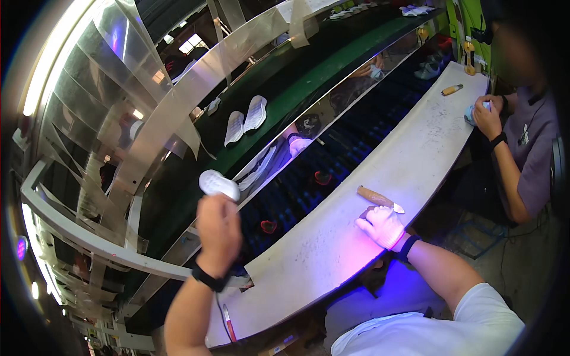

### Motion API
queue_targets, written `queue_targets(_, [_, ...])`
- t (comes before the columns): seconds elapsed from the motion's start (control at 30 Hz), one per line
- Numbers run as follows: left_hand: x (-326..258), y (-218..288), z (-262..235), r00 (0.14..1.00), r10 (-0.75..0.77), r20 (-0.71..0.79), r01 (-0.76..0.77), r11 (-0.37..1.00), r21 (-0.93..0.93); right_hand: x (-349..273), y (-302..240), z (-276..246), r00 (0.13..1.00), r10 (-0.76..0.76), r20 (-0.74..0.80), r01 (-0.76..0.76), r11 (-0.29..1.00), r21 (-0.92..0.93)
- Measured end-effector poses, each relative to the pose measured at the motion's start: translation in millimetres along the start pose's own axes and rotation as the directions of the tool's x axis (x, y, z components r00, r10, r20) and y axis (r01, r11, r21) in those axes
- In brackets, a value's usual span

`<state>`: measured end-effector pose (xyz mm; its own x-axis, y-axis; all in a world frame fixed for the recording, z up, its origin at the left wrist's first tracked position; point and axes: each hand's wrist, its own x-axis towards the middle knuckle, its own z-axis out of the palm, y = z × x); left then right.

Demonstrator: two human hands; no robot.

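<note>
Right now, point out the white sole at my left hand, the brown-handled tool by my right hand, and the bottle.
White sole [218, 183]: head view, its middle.
Brown-handled tool [375, 196]: head view, its handle.
Bottle [469, 58]: head view, its body.

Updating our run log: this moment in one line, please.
Left hand: holding white sole; right hand: near brown-handled tool; green belt: pale soles

1 wht sole [217, 183] in L hand [218, 224], 2 wht soles [256, 113] mid belt [320, 80], 2 tan-handled tools [375, 196] & 1 btl [469, 57] on bench [409, 145].
</note>
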<state>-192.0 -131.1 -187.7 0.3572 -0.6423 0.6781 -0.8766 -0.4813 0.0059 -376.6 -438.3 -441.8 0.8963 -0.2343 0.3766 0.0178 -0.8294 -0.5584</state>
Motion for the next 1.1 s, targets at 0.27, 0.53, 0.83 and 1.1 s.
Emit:
queue_targets(0.27, [-125, 101, 140, 0.928, 0.086, 0.364, 0.124, 0.848, -0.515, 12, -24, -14, 1.000, -0.009, 0.012, 0.006, 0.956, 0.292])
queue_targets(0.53, [-183, -214, 170, 0.358, -0.934, -0.012, 0.680, 0.252, 0.688, 12, -11, -9, 0.915, -0.323, 0.242, 0.350, 0.933, -0.077])
queue_targets(0.83, [-284, -285, 167, 0.115, -0.925, 0.361, 0.513, 0.366, 0.776, 10, -5, -5, 0.941, -0.299, 0.159, 0.313, 0.947, -0.070])
queue_targets(1.1, [-269, -268, 135, 0.171, -0.906, 0.387, 0.829, 0.345, 0.440, 13, -10, 4, 0.932, -0.309, 0.189, 0.328, 0.942, -0.076])
